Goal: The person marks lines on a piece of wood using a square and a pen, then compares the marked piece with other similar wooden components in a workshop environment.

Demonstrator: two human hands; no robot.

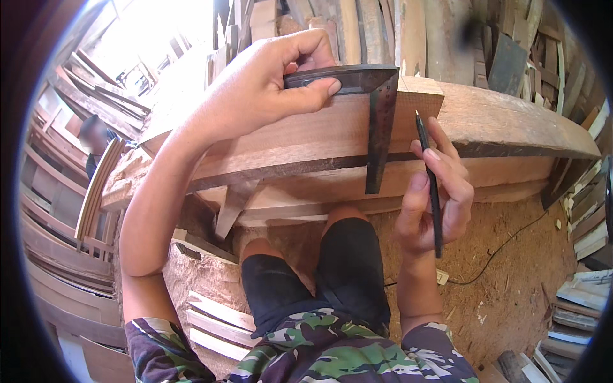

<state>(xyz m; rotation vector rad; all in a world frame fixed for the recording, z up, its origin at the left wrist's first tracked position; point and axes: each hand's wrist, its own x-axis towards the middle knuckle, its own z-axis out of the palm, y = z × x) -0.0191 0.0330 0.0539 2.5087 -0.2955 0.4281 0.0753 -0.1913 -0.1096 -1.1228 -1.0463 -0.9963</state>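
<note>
My left hand (pixel 300 80) grips the stock of a dark try square (pixel 381 131), thumb on the near side and fingers curled over the back. The square's blade hangs down across the front face of a wooden board (pixel 274 137), close to its right end. In my right hand (pixel 440 191) is a slim black pencil (pixel 429 169), pinched between thumb and fingers. Its pale tip points up near the board's end, to the right of the blade; I cannot tell whether it touches the wood. The board lies on a thick wooden workbench (pixel 511 127).
Stacked planks (pixel 357 38) lean behind the bench, and curved wooden pieces (pixel 64 191) are piled at the left. Another person (pixel 96 140) is at the far left. A black cable (pixel 498 252) runs over the dusty floor at right. Pale slats (pixel 220 322) lie by my legs.
</note>
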